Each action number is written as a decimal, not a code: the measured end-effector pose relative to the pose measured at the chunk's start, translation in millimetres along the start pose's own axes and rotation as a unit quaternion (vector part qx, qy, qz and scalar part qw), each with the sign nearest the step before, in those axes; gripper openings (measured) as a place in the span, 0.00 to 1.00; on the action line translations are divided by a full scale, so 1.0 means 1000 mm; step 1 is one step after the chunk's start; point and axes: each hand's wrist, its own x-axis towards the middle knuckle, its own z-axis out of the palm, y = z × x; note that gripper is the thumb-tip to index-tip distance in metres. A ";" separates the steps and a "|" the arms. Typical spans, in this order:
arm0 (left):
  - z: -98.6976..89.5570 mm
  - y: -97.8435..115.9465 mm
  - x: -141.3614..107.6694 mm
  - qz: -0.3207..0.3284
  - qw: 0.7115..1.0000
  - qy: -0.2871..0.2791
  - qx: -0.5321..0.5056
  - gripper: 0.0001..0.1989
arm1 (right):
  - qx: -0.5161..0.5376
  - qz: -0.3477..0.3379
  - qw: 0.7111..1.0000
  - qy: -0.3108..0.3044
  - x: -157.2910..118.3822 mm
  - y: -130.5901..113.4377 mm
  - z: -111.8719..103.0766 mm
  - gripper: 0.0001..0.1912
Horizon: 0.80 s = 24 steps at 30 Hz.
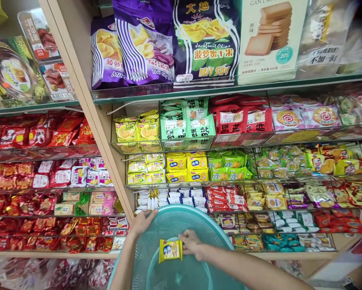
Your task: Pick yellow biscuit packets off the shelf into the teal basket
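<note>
A teal plastic basket point(199, 219) with a mesh wall is tilted toward the shelves in front of me. My left hand point(143, 223) grips its rim at the upper left, fingers over the edge. Inside the basket's outline, my right hand point(190, 243) pinches a small yellow snack packet point(170, 250) by its right end. The packet has a pale blue and white print in its middle. Behind the basket's far rim lie white wrapped snacks point(185, 197) and red-and-white packets point(226, 199) in a shelf bin.
Tiered shelves with clear-fronted bins hold yellow packets point(187, 165), green packets point(229, 163) and red snack bags point(241, 121). Large purple chip bags point(147, 44) stand on the glass shelf above. A wooden upright point(87, 108) divides off the left shelves with red packets point(64, 131).
</note>
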 end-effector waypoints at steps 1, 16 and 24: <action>0.002 0.002 0.001 0.000 1.000 0.001 0.006 0.29 | -0.029 -0.010 0.999 0.023 0.001 0.003 0.002 0.14; 0.007 0.015 0.004 -0.010 1.000 0.007 0.001 0.28 | -0.365 -0.137 0.912 0.124 -0.011 -0.003 -0.014 0.09; 0.004 0.008 0.005 -0.008 0.999 0.017 0.027 0.27 | -0.411 -0.244 0.873 0.095 -0.050 -0.055 -0.028 0.12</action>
